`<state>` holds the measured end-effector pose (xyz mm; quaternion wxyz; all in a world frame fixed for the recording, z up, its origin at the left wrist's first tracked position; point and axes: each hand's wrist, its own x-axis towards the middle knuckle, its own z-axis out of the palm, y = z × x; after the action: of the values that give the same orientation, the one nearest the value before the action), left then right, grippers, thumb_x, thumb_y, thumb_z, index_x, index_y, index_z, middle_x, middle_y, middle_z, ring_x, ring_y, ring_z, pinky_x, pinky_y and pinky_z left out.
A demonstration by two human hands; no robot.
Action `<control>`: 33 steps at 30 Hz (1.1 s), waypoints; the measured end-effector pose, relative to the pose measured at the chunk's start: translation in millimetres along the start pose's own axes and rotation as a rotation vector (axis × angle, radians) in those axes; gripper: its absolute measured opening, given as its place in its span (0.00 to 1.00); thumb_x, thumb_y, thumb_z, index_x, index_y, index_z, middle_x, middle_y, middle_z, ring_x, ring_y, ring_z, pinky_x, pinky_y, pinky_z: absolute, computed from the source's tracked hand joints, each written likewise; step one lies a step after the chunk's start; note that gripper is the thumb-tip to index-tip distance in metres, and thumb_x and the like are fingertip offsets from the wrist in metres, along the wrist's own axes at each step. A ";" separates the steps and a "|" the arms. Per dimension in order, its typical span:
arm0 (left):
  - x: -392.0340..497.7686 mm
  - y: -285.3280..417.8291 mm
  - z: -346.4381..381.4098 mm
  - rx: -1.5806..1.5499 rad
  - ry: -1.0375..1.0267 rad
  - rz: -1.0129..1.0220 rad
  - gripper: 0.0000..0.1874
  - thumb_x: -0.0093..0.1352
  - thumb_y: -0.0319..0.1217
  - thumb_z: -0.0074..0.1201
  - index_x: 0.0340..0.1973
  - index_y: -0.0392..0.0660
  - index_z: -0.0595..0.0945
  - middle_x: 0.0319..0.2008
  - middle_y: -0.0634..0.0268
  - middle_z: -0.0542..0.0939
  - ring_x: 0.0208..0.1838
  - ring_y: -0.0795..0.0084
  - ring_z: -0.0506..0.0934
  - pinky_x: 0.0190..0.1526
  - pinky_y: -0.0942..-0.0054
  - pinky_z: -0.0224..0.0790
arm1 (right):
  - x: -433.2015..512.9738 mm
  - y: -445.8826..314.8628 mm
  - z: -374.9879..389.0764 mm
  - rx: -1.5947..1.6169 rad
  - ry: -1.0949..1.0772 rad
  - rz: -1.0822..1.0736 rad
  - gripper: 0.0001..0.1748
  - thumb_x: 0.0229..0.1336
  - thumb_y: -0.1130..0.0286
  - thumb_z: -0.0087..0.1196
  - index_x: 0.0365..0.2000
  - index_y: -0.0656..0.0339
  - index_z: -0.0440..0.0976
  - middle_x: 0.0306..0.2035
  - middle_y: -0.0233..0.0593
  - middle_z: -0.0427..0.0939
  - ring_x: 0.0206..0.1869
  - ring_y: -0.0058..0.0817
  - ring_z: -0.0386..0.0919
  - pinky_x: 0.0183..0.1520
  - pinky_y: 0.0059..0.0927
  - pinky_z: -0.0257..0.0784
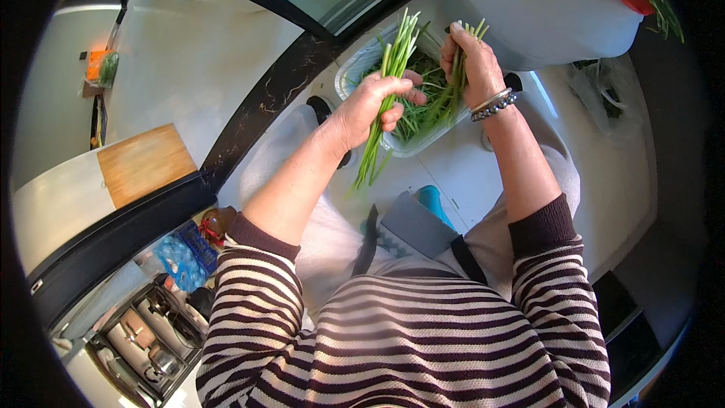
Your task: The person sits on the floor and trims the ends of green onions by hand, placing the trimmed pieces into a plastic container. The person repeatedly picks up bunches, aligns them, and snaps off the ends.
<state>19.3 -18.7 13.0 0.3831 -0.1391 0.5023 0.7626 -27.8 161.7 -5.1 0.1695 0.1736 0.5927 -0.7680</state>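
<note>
My left hand is closed around a bunch of long green stalks, their pale ends pointing up and their tips hanging below the wrist. In my right hand is a smaller bunch of green stalks, pale ends up and leafy tips downward. Beneath both hands a white plastic basin stands on the floor, holding loose green leaves. The right-hand bunch hangs over this basin. Bracelets circle my right wrist.
A large white bucket with a red rim stands beyond my right hand, with green stalks over its edge. A clear plastic bag lies at the right. To the left are a wooden board and an open drawer of utensils.
</note>
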 end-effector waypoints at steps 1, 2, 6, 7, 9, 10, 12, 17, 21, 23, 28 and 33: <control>-0.4 1.5 -0.5 -0.033 -0.003 0.011 0.15 0.67 0.35 0.42 0.45 0.40 0.72 0.32 0.59 0.76 0.17 0.86 0.62 0.18 0.86 0.55 | -0.6 0.5 0.8 0.028 -0.019 0.041 0.19 0.58 0.55 0.45 0.20 0.59 0.65 0.18 0.31 0.66 0.16 0.21 0.62 0.19 0.22 0.57; -0.9 2.4 -0.5 -0.042 -0.023 0.010 0.15 0.67 0.36 0.41 0.44 0.40 0.72 0.31 0.59 0.76 0.17 0.86 0.62 0.18 0.86 0.55 | -2.9 0.9 1.7 0.057 -0.039 0.082 0.19 0.59 0.55 0.45 0.21 0.59 0.65 0.18 0.31 0.65 0.16 0.21 0.63 0.19 0.22 0.57; -0.9 0.8 -3.1 -0.065 -0.083 0.008 0.15 0.67 0.37 0.40 0.41 0.40 0.72 0.28 0.61 0.76 0.15 0.86 0.61 0.18 0.86 0.55 | -9.9 4.6 8.9 0.057 -0.191 0.157 0.17 0.60 0.58 0.45 0.20 0.59 0.64 0.14 0.26 0.60 0.13 0.16 0.58 0.16 0.19 0.52; -0.7 0.3 -4.3 -0.067 -0.092 0.009 0.14 0.67 0.37 0.39 0.41 0.40 0.73 0.27 0.61 0.76 0.15 0.86 0.61 0.18 0.86 0.55 | -12.3 3.7 11.0 0.037 -0.238 0.175 0.17 0.60 0.59 0.45 0.20 0.59 0.64 0.14 0.25 0.59 0.12 0.15 0.57 0.15 0.18 0.50; -0.6 1.7 -5.4 -0.092 -0.112 -0.024 0.13 0.67 0.37 0.41 0.40 0.41 0.73 0.26 0.63 0.75 0.14 0.87 0.60 0.17 0.86 0.55 | -15.1 4.3 13.0 0.044 -0.262 0.190 0.14 0.57 0.64 0.49 0.19 0.58 0.65 0.13 0.23 0.59 0.11 0.12 0.54 0.14 0.18 0.47; -0.5 2.4 -5.2 -0.104 -0.123 -0.041 0.13 0.67 0.36 0.42 0.40 0.41 0.73 0.25 0.64 0.75 0.14 0.87 0.60 0.17 0.86 0.54 | -12.8 6.3 8.9 0.079 -0.300 0.213 0.13 0.55 0.64 0.50 0.18 0.58 0.66 0.12 0.23 0.60 0.11 0.13 0.54 0.14 0.19 0.48; -0.1 2.1 -1.8 0.022 -0.047 -0.021 0.12 0.65 0.38 0.46 0.36 0.42 0.74 0.23 0.66 0.74 0.13 0.85 0.61 0.15 0.84 0.52 | -12.4 8.8 8.3 0.135 -0.340 0.207 0.12 0.53 0.67 0.52 0.17 0.58 0.68 0.11 0.24 0.60 0.11 0.13 0.54 0.14 0.19 0.46; -0.1 1.1 -0.5 0.067 0.018 -0.017 0.11 0.64 0.38 0.50 0.34 0.43 0.74 0.22 0.67 0.73 0.13 0.85 0.62 0.15 0.85 0.51 | -12.3 9.1 9.6 0.104 -0.357 0.174 0.12 0.52 0.66 0.54 0.17 0.58 0.68 0.11 0.24 0.62 0.11 0.12 0.55 0.14 0.19 0.47; 0.3 -0.2 0.6 0.118 0.021 0.041 0.11 0.67 0.37 0.47 0.38 0.43 0.75 0.24 0.66 0.75 0.14 0.87 0.64 0.15 0.88 0.56 | -13.0 14.3 12.1 0.035 -0.285 0.112 0.07 0.55 0.68 0.53 0.24 0.58 0.70 0.12 0.21 0.59 0.12 0.11 0.54 0.14 0.16 0.47; 2.4 -1.2 1.1 0.109 0.069 0.089 0.13 0.67 0.37 0.46 0.40 0.42 0.75 0.25 0.65 0.76 0.16 0.85 0.67 0.17 0.86 0.59 | -12.4 14.0 12.0 0.052 -0.241 0.103 0.07 0.53 0.68 0.55 0.23 0.59 0.72 0.12 0.22 0.61 0.11 0.12 0.56 0.14 0.18 0.49; 4.1 0.3 3.0 -0.023 0.240 0.155 0.14 0.67 0.36 0.45 0.43 0.41 0.74 0.27 0.64 0.77 0.21 0.80 0.73 0.21 0.82 0.66 | -9.0 13.5 9.3 0.131 -0.132 0.085 0.06 0.51 0.70 0.56 0.26 0.62 0.73 0.12 0.24 0.62 0.11 0.13 0.56 0.13 0.19 0.51; 4.8 -0.8 0.2 0.042 0.281 0.167 0.13 0.66 0.36 0.49 0.40 0.39 0.76 0.24 0.68 0.74 0.20 0.83 0.70 0.20 0.85 0.64 | -11.9 12.5 11.3 0.152 -0.172 0.089 0.06 0.54 0.71 0.52 0.31 0.61 0.70 0.13 0.22 0.59 0.12 0.12 0.54 0.15 0.17 0.48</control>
<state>16.7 -16.3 9.6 0.2473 -0.1940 0.5765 0.7542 -12.2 148.4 -7.5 0.2399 0.1453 0.5078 -0.8145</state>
